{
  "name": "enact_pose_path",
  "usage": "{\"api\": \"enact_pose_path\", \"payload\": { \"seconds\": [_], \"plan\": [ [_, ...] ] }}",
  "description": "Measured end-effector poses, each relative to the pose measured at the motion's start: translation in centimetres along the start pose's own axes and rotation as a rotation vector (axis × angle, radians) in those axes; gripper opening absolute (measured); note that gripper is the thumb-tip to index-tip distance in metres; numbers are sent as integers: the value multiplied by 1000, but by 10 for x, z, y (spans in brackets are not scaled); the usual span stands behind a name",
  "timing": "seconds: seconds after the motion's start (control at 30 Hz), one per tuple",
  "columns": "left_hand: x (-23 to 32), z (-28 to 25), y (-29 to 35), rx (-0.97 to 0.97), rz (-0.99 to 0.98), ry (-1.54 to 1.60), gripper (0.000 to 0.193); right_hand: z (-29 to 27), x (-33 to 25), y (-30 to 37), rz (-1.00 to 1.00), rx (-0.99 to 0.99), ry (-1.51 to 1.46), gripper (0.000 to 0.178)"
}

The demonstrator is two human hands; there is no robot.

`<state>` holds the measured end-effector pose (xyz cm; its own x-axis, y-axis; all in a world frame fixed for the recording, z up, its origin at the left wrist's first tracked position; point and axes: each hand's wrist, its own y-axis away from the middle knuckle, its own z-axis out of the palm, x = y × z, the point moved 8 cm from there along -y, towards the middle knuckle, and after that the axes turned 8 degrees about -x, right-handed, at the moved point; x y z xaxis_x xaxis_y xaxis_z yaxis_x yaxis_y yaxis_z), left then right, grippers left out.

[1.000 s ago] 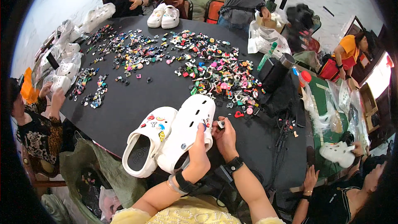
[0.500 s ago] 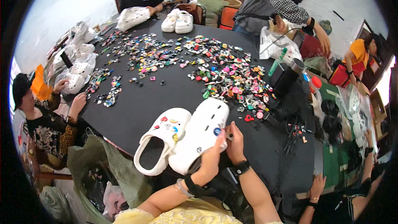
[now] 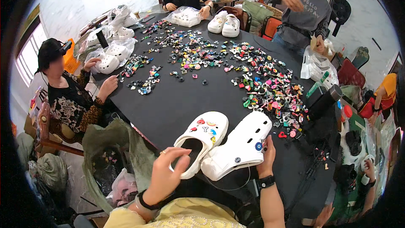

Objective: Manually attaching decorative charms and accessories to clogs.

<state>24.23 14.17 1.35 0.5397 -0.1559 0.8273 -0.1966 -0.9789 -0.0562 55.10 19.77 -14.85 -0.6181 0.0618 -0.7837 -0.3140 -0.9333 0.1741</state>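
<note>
Two white clogs lie side by side at the table's near edge. The left clog (image 3: 214, 124) carries several charms on its toe: red ones, a rainbow, a dark letter shape, blue and yellow. On its side, tilted, the right clog (image 3: 236, 143) shows slotted holes, a round blue charm (image 3: 258, 146) and a dark round piece near the heel. My right hand (image 3: 266, 160) grips this clog's right side, some fingers hidden behind it. At the left clog's heel, my left hand (image 3: 166, 173) hovers with fingers apart and nothing visible in them.
Loose charms (image 3: 274, 88) spread in piles across the dark table (image 3: 168, 109). Another pair of white clogs (image 3: 223, 23) stands at the back. Co-workers sit or stand around with bagged clogs (image 3: 185, 16). A black bottle (image 3: 327, 101) is at right; a green sack (image 3: 109, 156) sits lower left.
My left hand has left the right clog and moved left to the other clog's heel. My right hand now holds the right clog's side. The whole view has shifted, moving the scene rightward.
</note>
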Motion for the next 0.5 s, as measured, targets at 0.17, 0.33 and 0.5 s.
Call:
{"api": "enact_pose_path", "payload": {
  "seconds": [0.17,0.33,0.5],
  "plan": [
    [-53,60,-39,-325,-310,1230,37,2,-2,-1,-40,-20,-59,34],
    [-56,90,-82,-333,-335,1612,36,12,-37,13,-193,89,88,31],
    [-27,63,-43,109,12,1141,24,55,-108,58,-394,-70,356,21]
  ]
}}
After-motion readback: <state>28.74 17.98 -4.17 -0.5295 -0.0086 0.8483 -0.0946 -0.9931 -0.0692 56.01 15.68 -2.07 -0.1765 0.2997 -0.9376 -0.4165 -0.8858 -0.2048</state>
